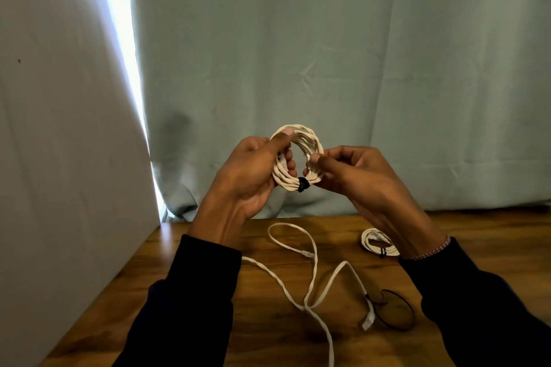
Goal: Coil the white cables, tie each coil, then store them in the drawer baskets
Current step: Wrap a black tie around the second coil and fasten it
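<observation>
Both hands hold a coiled white cable (310, 140) up in front of the curtain, above the table. A black tie (302, 184) is wrapped round the coil's bottom. My left hand (253, 170) grips the coil's left side, thumb on top and fingers through the ring. My right hand (354, 176) pinches the coil's right side. A loose white cable (313, 274) sprawls uncoiled on the wooden table (185, 301) below. Another tied white coil (377, 243) lies at the right, partly hidden by my right wrist. A black elastic loop (399, 310) lies by the loose cable's end.
A pale green curtain (328, 53) hangs behind the table. A white panel (59, 143) stands along the table's left edge, with bright light in the gap beside it. No drawer or basket is in view.
</observation>
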The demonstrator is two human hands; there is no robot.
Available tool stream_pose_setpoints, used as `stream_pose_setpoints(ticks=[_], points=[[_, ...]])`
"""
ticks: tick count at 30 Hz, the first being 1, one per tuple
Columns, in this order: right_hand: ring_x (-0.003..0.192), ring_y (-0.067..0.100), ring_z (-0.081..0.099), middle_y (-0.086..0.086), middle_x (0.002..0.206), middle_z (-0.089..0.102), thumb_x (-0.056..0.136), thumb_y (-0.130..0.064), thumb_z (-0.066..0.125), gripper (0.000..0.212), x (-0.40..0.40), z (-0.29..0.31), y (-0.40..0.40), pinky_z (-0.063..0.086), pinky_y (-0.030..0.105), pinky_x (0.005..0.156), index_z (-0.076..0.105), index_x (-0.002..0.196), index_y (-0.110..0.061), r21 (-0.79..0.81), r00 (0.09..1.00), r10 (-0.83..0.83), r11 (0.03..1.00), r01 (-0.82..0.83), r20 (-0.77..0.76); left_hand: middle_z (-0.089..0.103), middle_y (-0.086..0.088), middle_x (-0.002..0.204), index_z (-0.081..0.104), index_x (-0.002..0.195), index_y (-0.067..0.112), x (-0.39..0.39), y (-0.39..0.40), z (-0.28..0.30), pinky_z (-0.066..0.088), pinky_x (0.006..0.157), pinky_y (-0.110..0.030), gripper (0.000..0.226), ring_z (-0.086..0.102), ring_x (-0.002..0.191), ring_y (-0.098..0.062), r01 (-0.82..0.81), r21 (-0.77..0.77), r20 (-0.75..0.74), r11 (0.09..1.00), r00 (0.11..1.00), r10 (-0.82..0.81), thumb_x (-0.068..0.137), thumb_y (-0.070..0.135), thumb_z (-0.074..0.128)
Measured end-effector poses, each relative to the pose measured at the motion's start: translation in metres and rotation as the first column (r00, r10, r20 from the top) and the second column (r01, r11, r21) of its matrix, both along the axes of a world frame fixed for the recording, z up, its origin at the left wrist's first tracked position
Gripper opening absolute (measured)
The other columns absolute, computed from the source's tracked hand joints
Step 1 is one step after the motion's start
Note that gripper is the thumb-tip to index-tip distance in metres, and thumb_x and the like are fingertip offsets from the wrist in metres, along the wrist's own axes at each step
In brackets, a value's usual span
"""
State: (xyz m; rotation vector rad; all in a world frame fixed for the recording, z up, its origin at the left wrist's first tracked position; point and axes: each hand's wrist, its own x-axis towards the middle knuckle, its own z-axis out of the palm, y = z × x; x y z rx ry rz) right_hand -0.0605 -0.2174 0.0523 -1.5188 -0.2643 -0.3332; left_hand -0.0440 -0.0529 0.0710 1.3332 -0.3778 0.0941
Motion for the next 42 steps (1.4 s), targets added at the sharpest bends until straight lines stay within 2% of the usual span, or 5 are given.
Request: stream_pose_setpoints(ticks=[17,29,34,37,42], points=[[0.092,0.031,0.074,0.019,0.101,0.075,0.088,0.010,0.064,0.055,0.002,0.000,0.004,0.059,0.041,0.084,0.037,0.132,-0.009,0.217,0.970,0.231,0.953,-0.210,-0.076,0.063,-0.004,0.075,0.070,0.092,0.006,0.006,-0.010,-0.004,0.051,0.068,-0.036,0.028,0.059,0.065,-0.017,-0.129,0.009,-0.075,0.992,0.989,0.129,0.101,0.028,0.057],[0.090,0.024,0.064,0.016,0.095,0.064,0.098,-0.001,0.055,0.031,0.006,0.001,-0.005,0.060,0.031,0.075,0.057,0.128,0.002,0.232,0.946,0.322,0.923,-0.307,-0.026,0.068,-0.009,0.081,0.069,0.094,-0.002,0.008,-0.008,-0.006,0.058,0.077,-0.042,0.029,0.065,0.068,-0.020,-0.024,-0.029,-0.075,0.999,0.997,0.022,0.101,0.023,0.055],[0.103,0.019,0.069,0.003,0.106,0.073,0.104,-0.017,0.050,0.023,0.007,-0.002,-0.004,0.059,0.038,0.088,0.061,0.124,-0.016,-0.071,0.990,0.134,0.989,-0.131,0.052,0.072,-0.017,0.087,0.069,0.105,-0.007,0.006,0.002,-0.006,0.062,0.079,-0.035,0.022,0.070,0.079,-0.024,-0.006,0.076,0.036,0.997,0.999,0.003,0.096,0.011,0.061],[0.101,0.013,0.066,-0.007,0.109,0.068,0.104,-0.027,0.050,0.026,0.006,-0.003,-0.005,0.056,0.036,0.092,0.058,0.129,-0.028,-0.491,0.968,-0.055,0.854,0.173,0.245,0.075,-0.015,0.087,0.067,0.108,-0.005,0.007,0.002,-0.007,0.061,0.080,-0.036,0.017,0.073,0.080,-0.023,-0.060,0.172,0.108,0.983,0.993,0.041,0.099,0.004,0.055],[0.102,0.011,0.063,-0.007,0.126,0.064,0.099,-0.030,0.059,0.041,0.002,0.001,-0.009,0.050,0.025,0.086,0.055,0.139,-0.029,-0.641,0.928,-0.055,0.708,0.297,0.368,0.072,-0.012,0.085,0.064,0.106,0.000,0.009,0.004,-0.010,0.059,0.085,-0.041,0.016,0.070,0.084,-0.025,-0.104,0.289,0.166,0.952,0.984,0.057,0.102,0.005,0.049]])
